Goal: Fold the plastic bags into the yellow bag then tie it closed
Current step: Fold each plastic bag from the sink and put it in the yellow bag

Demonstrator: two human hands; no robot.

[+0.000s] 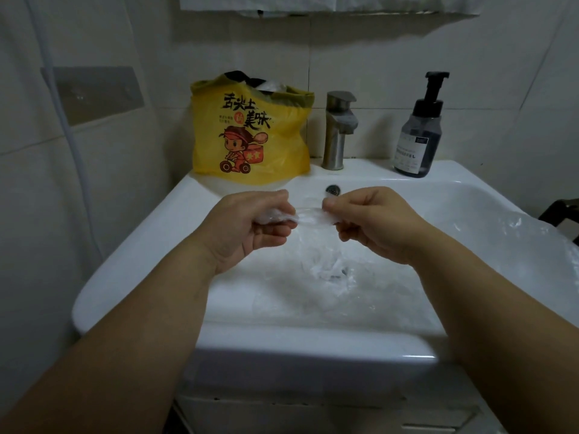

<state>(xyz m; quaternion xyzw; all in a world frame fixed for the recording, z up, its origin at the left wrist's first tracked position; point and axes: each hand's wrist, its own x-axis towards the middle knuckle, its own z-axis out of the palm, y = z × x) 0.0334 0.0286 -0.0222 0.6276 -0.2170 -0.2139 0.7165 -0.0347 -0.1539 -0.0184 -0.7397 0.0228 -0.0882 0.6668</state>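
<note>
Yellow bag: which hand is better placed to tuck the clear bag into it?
Probably the left hand: it holds the bunched end of the clear bag, and the yellow bag stands beyond it.

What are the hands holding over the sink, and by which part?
A clear plastic bag. The left hand grips one bunched end of its upper edge, the right hand pinches the other; the rest hangs below.

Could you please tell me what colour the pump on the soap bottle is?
The pump is black, seen in the head view.
</note>
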